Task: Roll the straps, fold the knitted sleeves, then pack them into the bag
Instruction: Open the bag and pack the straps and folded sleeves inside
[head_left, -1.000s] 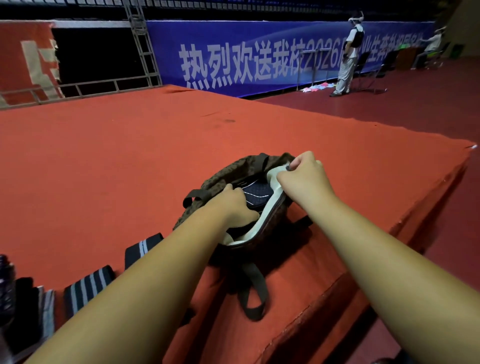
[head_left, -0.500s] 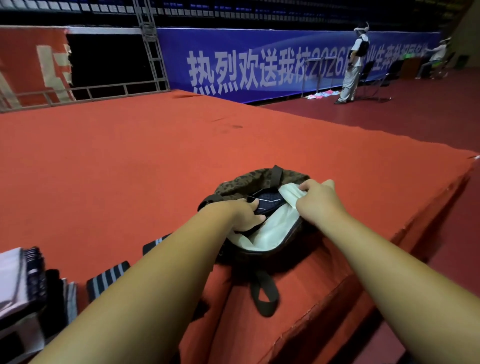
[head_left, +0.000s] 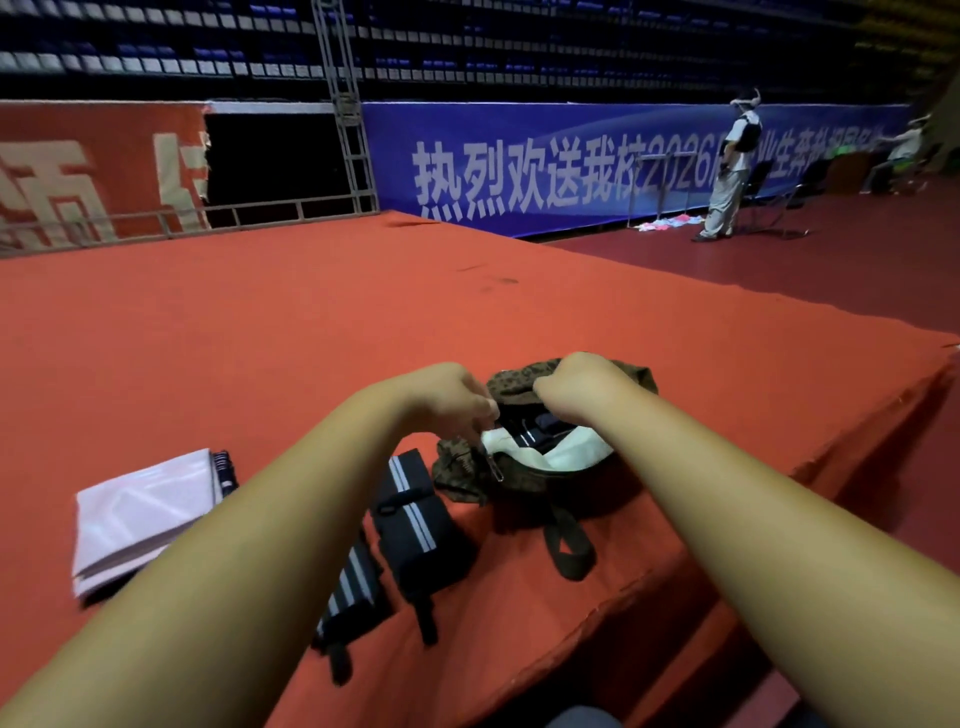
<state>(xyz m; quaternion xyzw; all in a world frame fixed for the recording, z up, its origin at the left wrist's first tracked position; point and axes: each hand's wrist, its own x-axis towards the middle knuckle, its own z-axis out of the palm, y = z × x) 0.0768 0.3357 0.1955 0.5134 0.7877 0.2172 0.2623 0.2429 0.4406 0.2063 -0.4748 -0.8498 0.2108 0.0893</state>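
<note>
My left grip (head_left: 451, 399) and right grip (head_left: 583, 388) pinch the open bag (head_left: 514, 382) at frame centre. Dark pieces are packed inside; two rolled straps (head_left: 410, 512) and a pale folded stack (head_left: 140, 514) wait lower left on the tabletop (head_left: 260, 338).

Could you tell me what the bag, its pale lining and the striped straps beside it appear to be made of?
The bag looks like soft matte fabric with a brown mottled print; it slumps and creases. Its lining seems a smooth cream cloth, folding loosely. The striped straps look like dark matte webbing with pale woven-in stripes, though blur leaves that open.
</note>
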